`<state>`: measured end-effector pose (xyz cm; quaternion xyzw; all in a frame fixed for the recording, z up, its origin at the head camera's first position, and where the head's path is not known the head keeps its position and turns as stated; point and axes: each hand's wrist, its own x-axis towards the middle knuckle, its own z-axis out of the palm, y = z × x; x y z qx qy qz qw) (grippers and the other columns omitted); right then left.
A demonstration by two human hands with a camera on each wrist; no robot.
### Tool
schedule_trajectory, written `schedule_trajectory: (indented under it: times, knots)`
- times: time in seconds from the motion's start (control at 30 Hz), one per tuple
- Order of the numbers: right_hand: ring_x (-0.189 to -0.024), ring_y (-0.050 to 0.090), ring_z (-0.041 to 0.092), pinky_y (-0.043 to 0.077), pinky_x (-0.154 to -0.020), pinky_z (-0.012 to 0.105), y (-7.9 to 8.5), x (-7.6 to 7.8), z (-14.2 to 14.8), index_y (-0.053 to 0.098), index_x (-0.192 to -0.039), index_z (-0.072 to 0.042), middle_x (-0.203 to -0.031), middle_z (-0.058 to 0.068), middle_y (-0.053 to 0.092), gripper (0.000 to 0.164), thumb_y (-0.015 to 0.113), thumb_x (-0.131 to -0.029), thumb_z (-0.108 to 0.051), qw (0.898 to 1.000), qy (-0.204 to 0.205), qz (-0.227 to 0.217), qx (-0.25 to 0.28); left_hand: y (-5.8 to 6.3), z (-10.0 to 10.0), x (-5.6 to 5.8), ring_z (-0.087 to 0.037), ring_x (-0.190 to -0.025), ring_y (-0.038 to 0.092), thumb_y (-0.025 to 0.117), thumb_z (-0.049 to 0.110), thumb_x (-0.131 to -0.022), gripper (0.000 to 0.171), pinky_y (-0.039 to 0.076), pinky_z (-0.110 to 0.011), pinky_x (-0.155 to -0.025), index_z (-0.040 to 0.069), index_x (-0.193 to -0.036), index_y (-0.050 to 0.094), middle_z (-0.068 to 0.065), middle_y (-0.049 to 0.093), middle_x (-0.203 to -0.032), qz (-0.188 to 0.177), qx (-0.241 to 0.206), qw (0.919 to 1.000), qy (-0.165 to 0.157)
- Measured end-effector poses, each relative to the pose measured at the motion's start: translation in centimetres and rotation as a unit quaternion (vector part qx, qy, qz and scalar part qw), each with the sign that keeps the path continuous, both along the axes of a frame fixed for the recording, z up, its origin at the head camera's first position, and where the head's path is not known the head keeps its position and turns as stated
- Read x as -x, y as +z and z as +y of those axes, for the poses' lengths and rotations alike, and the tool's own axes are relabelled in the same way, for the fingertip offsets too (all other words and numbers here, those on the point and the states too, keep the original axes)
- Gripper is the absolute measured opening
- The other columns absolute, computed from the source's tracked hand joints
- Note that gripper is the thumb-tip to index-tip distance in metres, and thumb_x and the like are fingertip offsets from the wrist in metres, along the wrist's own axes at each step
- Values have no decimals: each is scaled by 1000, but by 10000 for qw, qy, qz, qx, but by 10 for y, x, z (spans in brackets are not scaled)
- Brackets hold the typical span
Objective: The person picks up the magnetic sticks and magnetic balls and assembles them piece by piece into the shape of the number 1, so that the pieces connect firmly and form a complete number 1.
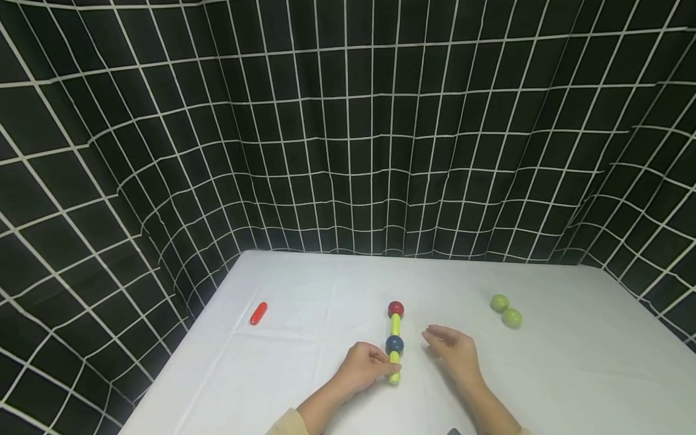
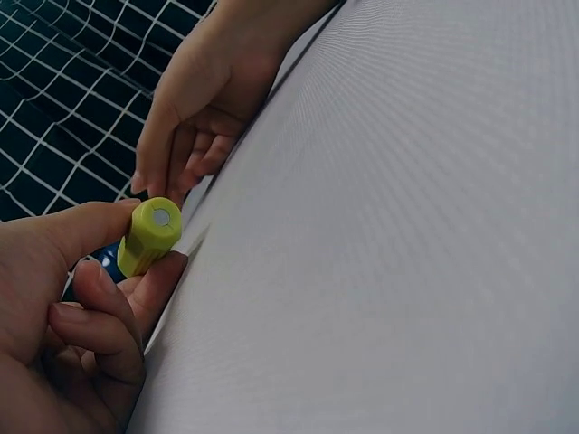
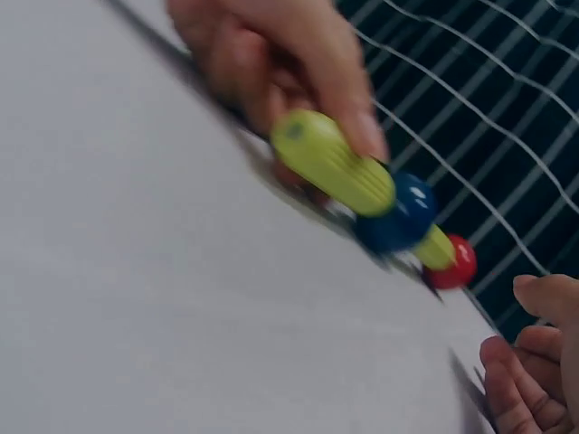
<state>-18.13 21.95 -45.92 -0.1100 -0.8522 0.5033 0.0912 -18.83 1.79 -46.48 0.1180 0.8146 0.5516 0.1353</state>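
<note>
My left hand pinches a yellow-green rod between thumb and fingers, near the front of the table. The rod's far end meets a blue ball; beyond it a second yellow-green rod leads to a red ball, all in one straight line. In the left wrist view the near rod shows a round grey spot on its bare end. My right hand holds nothing and hovers to the right of the chain, fingers loosely bent and apart from it.
Two green balls lie close together at the right on the white table. A red rod lies at the left. A small dark object shows at the bottom edge by my right forearm. Black gridded curtains surround the table.
</note>
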Motion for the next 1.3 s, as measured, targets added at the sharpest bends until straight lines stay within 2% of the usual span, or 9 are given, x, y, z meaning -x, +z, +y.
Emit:
schedule_trajectory:
  times: [0.27, 0.5, 0.6, 0.73, 0.83, 0.97, 1.13, 1.2, 1.3]
  knots:
    - [-77, 67, 9, 54, -72, 22, -1, -1, 27, 60, -116, -2, -115, 20, 64, 46, 64, -87, -37, 9995, -295, 71, 46, 1, 3, -1, -7, -48, 46, 78, 30, -72, 24, 38, -19, -44, 9, -77, 68, 4, 60, -58, -108, -32, 9999, 59]
    - [-88, 68, 20, 53, -68, 19, -4, -5, 47, 59, -117, -2, -119, 22, 61, 48, 59, -89, -42, 9951, -914, 124, -353, 1, 4, -3, -7, -47, 47, 77, 31, -72, 24, 39, -19, -44, 9, -78, 68, 3, 60, -57, -129, -12, 9999, 39]
    - [-95, 66, 26, 54, -74, 26, -6, -5, 57, 59, -118, -2, -119, 22, 61, 48, 57, -90, -42, 9914, -1244, 183, -376, 1, 3, -3, -7, -47, 47, 77, 30, -72, 24, 39, -19, -44, 9, -78, 68, 4, 60, -57, -134, -49, 9999, 32]
    - [-112, 56, 37, 46, -91, 48, -8, -4, 69, 58, -118, -1, -120, 24, 59, 50, 55, -91, -43, 9865, -1572, 170, -433, 1, 3, -2, -7, -47, 47, 77, 31, -72, 24, 39, -19, -44, 9, -78, 68, 4, 60, -57, -132, -82, 9999, 38]
    - [-114, 53, 38, 43, -93, 51, -9, -5, 77, 57, -118, 0, -120, 25, 59, 51, 55, -91, -43, 9835, -1745, 161, -451, 0, 2, -2, -7, -48, 46, 77, 31, -72, 24, 39, -19, -45, 10, -77, 68, 4, 60, -57, -139, -104, 9998, 49]
    - [-108, 58, 36, 53, -78, 30, -10, -5, 85, 57, -117, 1, -118, 25, 60, 50, 57, -91, -41, 9794, -1974, 110, -407, 0, 2, -2, -7, -48, 47, 77, 31, -72, 24, 39, -20, -45, 10, -77, 68, 4, 60, -57, -129, -93, 9999, 57]
    - [-99, 63, 31, 42, -53, 6, -11, -4, 93, 57, -119, -1, -118, 24, 60, 50, 58, -89, -41, 9743, -2224, -10, -363, 1, 1, -2, -7, -47, 46, 77, 32, -72, 25, 39, -19, -44, 10, -78, 68, 4, 59, -56, -104, -49, 9999, 46]
    - [-97, 64, 29, 44, -55, 7, -11, -3, 96, 56, -120, -1, -118, 23, 61, 51, 58, -89, -42, 9719, -2326, -57, -369, 1, 1, -2, -7, -47, 46, 77, 33, -72, 25, 38, -19, -44, 10, -78, 68, 4, 60, -57, -92, -33, 9999, 44]
    - [-101, 62, 33, 53, -76, 25, -10, -3, 98, 52, -124, 1, -120, 25, 58, 56, 58, -89, -42, 9696, -2437, -75, -224, 2, 0, -2, -7, -46, 45, 77, 33, -72, 26, 38, -18, -43, 9, -79, 68, 3, 60, -56, -70, -11, 10000, 40]
